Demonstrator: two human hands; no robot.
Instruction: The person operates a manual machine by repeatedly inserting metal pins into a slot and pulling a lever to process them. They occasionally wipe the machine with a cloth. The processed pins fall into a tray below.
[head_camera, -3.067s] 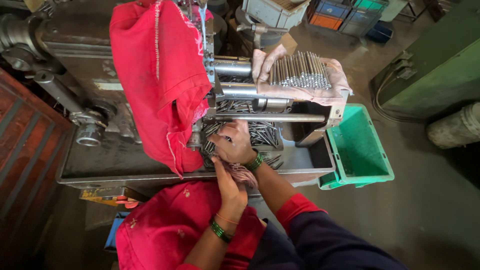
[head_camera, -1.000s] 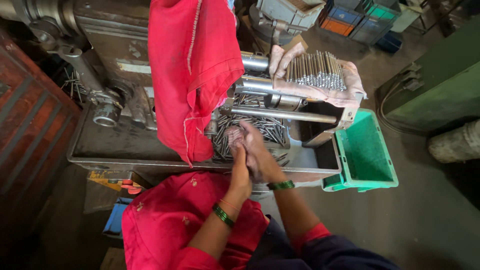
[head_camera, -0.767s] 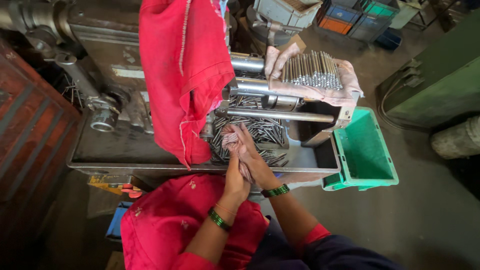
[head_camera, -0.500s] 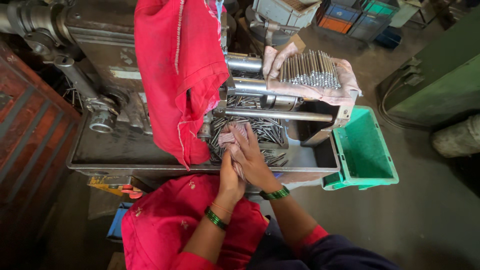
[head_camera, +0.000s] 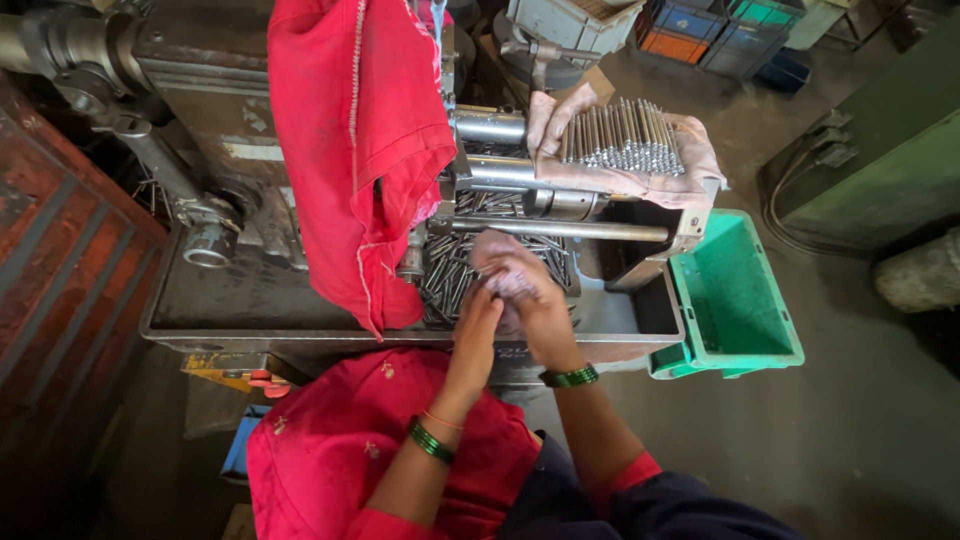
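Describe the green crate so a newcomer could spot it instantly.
Start at the grey machine tray holding loose metal pins. Off its right end, on the floor, sits the green crate: open-topped, nothing visible inside, and the only bright green plastic box beside the machine.

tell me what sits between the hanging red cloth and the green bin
In the head view, between the red cloth and green bin lie loose metal pins in the machine tray, with both hands over them.

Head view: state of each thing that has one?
Left hand: pressed against the right hand, over the tray.
Right hand: closed on a pale rag.
Loose metal pins: heaped in the machine tray.
Sorted pins: lined up on a cloth.
Green crate: empty.
Red cloth: draped over the machine.
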